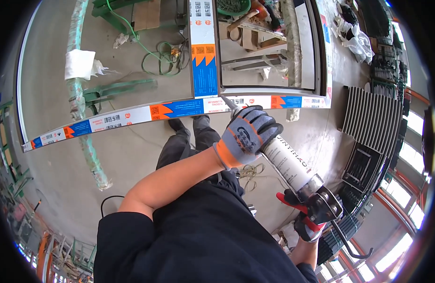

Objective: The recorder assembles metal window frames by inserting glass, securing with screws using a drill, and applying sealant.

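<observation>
A caulking gun (317, 195) loaded with a white sealant tube (288, 162) slants across my front, its nozzle pointing up and left. My left hand (248, 137), in a grey and orange glove with dark fingertips, is wrapped round the tube's front end. At the rear, my right hand (309, 229), in a red and black glove, grips the gun by its handle; part of those fingers is hidden behind the gun. The nozzle tip (224, 99) meets a window frame (180, 107) covered in printed blue, orange and white film, at the joint of its upright and lower bars.
Wrapped support bars (78, 108) run beneath the frame. A green hose (163, 61) lies coiled on the floor beyond. At the far side stands a wooden bench (255, 35) with a green basket (234, 6). Stacked dark profiles (370, 118) line the right.
</observation>
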The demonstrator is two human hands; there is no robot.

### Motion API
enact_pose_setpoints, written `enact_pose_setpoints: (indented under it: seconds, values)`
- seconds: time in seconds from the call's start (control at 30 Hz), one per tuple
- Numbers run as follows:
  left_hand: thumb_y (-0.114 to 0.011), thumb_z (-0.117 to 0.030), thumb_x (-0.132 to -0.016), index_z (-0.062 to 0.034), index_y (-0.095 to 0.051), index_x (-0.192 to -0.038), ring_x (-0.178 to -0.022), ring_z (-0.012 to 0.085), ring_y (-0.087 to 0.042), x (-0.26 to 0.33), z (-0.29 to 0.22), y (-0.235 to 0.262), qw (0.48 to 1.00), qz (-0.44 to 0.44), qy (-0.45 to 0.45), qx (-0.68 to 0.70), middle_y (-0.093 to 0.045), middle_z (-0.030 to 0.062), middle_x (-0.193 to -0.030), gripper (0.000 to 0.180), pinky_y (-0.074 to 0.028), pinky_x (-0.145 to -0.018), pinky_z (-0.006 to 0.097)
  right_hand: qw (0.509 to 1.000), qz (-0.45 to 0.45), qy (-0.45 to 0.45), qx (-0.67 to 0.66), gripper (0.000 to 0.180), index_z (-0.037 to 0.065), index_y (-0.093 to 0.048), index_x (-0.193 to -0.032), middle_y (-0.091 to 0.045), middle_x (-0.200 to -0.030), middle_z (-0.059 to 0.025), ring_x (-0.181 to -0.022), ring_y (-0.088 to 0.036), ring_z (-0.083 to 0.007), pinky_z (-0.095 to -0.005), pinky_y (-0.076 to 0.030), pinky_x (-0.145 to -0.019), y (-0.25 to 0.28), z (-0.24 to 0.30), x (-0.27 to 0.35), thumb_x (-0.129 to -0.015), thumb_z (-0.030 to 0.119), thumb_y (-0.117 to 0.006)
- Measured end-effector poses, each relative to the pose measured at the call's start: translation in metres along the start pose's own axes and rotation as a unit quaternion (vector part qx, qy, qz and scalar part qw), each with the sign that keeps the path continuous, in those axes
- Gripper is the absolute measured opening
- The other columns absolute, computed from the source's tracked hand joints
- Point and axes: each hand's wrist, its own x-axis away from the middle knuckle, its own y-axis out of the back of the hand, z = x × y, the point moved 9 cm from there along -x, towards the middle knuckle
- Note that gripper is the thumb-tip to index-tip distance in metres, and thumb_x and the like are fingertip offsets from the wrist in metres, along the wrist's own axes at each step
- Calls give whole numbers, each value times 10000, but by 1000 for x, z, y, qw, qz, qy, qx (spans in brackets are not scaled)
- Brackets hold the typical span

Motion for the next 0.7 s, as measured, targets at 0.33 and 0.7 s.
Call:
enact_pose_setpoints:
  seconds: [0.33, 0.7]
  values:
    - [-688, -149, -664, -133, -640, -1038, -987, 268, -599, 1, 11, -3, 1000, 6, 17, 10, -625, 53, -1016, 377, -470, -909, 408, 988, 1, 147, 38, 483, 159, -671, -1138, -632, -1212, -142, -1115, -599, -342, -504, -493, -936, 18, 8, 5, -711, 177, -896]
    - [-662, -309, -690, -118, -646, -1104, -1001, 299, -608, 14, 22, 2, 1000, -10, 18, -12, -632, 85, -1051, 456, -477, -903, 449, 984, 2, 178, 6, 142, 65, -661, -799, -646, -836, -123, -740, -602, -257, -404, -500, -678, 72, -28, 28, -824, 131, -783]
